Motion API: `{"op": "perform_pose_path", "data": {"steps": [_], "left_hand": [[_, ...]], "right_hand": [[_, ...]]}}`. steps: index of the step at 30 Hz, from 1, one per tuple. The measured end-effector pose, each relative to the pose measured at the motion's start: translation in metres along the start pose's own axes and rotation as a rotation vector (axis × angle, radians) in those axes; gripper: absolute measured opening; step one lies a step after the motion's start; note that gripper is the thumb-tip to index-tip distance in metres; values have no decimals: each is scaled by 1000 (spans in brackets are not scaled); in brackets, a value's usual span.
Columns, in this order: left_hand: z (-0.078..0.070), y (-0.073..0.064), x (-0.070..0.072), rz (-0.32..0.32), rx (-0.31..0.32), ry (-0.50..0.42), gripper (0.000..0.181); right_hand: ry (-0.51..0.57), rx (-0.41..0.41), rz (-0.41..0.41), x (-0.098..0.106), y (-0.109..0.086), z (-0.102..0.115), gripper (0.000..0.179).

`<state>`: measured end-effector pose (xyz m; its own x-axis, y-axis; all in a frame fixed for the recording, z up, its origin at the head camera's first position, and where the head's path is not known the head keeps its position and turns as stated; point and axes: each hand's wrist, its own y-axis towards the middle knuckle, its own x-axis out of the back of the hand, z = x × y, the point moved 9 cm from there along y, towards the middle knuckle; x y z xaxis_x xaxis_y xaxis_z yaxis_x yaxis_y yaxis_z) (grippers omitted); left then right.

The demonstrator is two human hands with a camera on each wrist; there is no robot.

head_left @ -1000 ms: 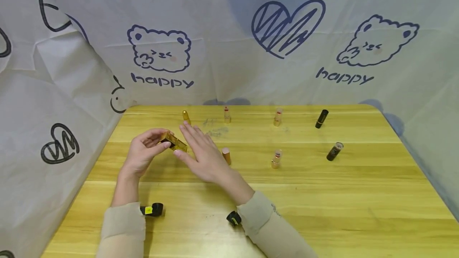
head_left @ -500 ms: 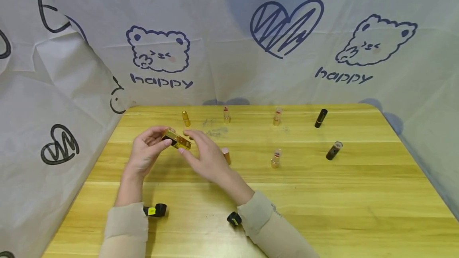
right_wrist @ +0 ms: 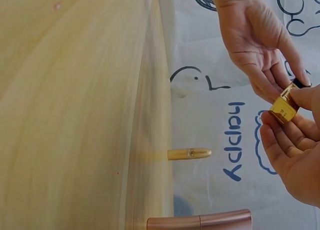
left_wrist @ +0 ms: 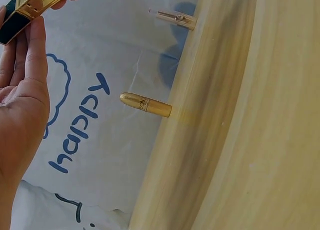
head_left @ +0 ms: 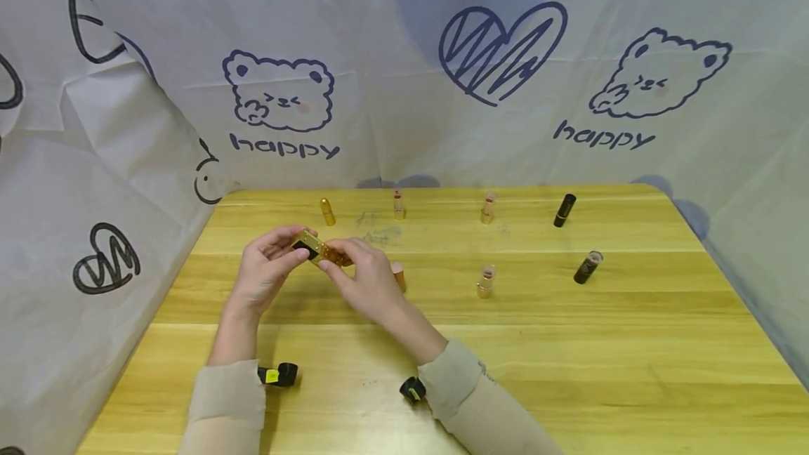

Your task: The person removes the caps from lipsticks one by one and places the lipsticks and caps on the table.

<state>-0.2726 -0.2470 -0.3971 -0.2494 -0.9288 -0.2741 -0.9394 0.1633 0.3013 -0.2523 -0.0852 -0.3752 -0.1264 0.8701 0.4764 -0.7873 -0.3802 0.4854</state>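
Tube (head_left: 311, 239), gold and black, hung above the left part of the surface (head_left: 537, 357). It was probably light and stiff, its glossy flat sides likely slippery, so a pinch at either end would have suited it. The left hand (head_left: 262, 272) pinched the black end, thumb opposite fingers; the right hand (head_left: 369, 283) pinched the gold end. Both were closed to the tube's thickness.

It's a screened-off nook here: white sheeting (head_left: 404, 121) printed with bears (head_left: 278, 97) and "happy" lettering (head_left: 284, 147) runs along the wooden tabletop (head_left: 569, 364) at its far edge, wrapping both far corners! Home or office, can't tell.
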Motion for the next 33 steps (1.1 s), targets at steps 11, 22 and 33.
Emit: {"op": "perform_pose_path", "data": {"steps": [11,22,33], "left_hand": [[1,1,-1,2,2,8,36],[-4,-3,4,-47,-6,133,40],[-8,-4,4,-67,-32,175,40]], "right_hand": [[10,-23,-9,1,0,-3,31],[-14,-11,23,0,-1,-1,30],[-44,7,15,0,0,2,28]]}}
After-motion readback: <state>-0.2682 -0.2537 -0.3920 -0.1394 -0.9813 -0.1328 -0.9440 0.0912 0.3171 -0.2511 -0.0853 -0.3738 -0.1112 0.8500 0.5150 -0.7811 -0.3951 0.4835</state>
